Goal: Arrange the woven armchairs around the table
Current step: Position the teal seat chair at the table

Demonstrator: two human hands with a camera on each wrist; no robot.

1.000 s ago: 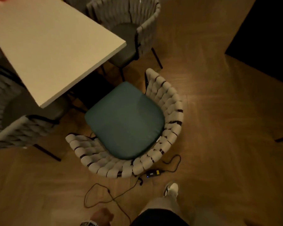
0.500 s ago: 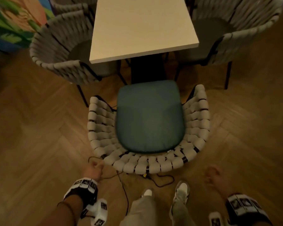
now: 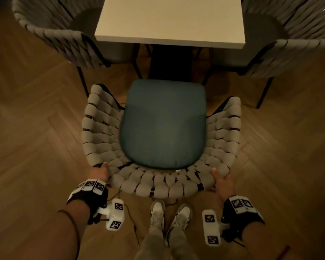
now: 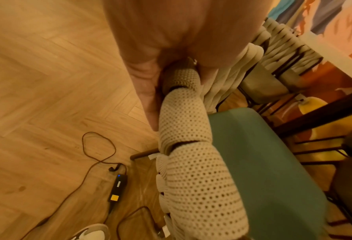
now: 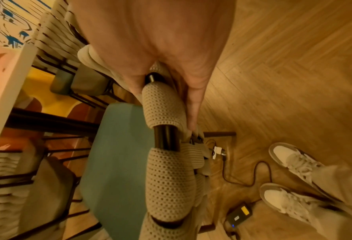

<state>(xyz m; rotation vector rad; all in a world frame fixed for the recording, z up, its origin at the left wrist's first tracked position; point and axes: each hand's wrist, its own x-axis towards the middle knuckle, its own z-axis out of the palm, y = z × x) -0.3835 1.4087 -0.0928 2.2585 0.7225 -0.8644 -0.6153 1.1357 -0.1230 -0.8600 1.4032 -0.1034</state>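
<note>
A woven cream armchair [image 3: 158, 186] with a teal seat cushion [image 3: 163, 124] stands in front of me, its seat facing the white table [image 3: 169, 19]. My left hand [image 3: 99, 171] grips the chair's back rim at its left corner, thumb on the inside and fingers on the outer side [image 4: 148, 104]. My right hand [image 3: 221, 182] grips the same rim at its right corner, thumb inside and fingers [image 5: 193, 105] down the outer side. The rim [image 5: 166, 178] is a black tube wrapped in woven bands. Two more woven armchairs [image 3: 51, 30] [image 3: 296, 38] stand at the table's left and right sides.
A black power adapter [image 4: 117, 186] and its thin cable [image 4: 97, 149] lie on the herringbone wood floor under the chair's back. My two white sneakers [image 3: 158, 211] stand just behind the chair. A black table base [image 3: 169, 62] stands ahead of the seat.
Both hands have risen from beside my legs and taken hold of the chair's back rim. My view has turned and settled squarely behind the chair, closer to it.
</note>
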